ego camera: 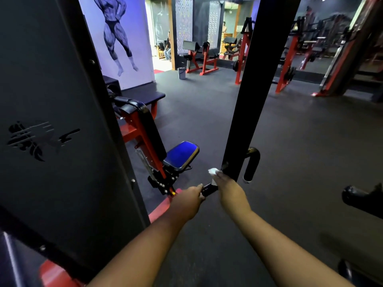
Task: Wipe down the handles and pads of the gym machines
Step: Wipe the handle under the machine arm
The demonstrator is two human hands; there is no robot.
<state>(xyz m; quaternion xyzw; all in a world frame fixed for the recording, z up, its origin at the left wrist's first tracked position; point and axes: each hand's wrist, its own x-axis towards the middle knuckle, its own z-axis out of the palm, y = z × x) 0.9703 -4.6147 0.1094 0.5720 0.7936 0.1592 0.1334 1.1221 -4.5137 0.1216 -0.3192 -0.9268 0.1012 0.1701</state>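
Head view: claw-mark logo (no readable lettering) on black panel.

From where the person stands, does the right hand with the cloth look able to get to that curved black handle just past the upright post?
Probably yes. The right hand holds the white cloth against the post, and the curved handle hangs just beyond with nothing visibly between them.

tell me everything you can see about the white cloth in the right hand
The white cloth is small and crumpled, soft like fabric or tissue; which one is unclear. Only a bunched end shows, poking out above the fingers of the right hand, which grips it. It is held low against the base of the black upright post, just above the short black handle that the left hand holds. No stains can be made out.
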